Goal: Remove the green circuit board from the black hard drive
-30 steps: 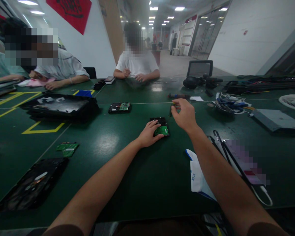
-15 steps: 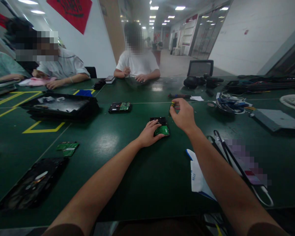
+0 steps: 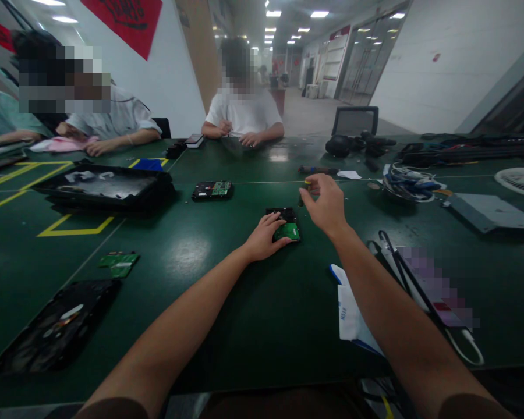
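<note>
A hard drive (image 3: pixel 289 231) with a green circuit board lies on the table in front of me. My left hand (image 3: pixel 265 235) holds it from the left, fingers across its top and the thumb along the near edge. Just to the right of the drive, my right hand (image 3: pixel 325 201) is closed in a pinch. Between its thumb and fingers is a small dark tool with a yellow end, apparently a screwdriver (image 3: pixel 301 201); the fingers hide much of it. The tool is apart from the drive.
A second hard drive (image 3: pixel 212 191) lies beyond my left hand. Left are a black tray (image 3: pixel 109 189), a loose green circuit board (image 3: pixel 120 264) and a black casing (image 3: pixel 55 329). Cables (image 3: pixel 408 185) and a grey metal box (image 3: pixel 495 212) lie right. Other people sit across the table.
The tool in my right hand has tilted slightly, and more of its lower end shows left of my thumb. My left hand stays on the drive.
</note>
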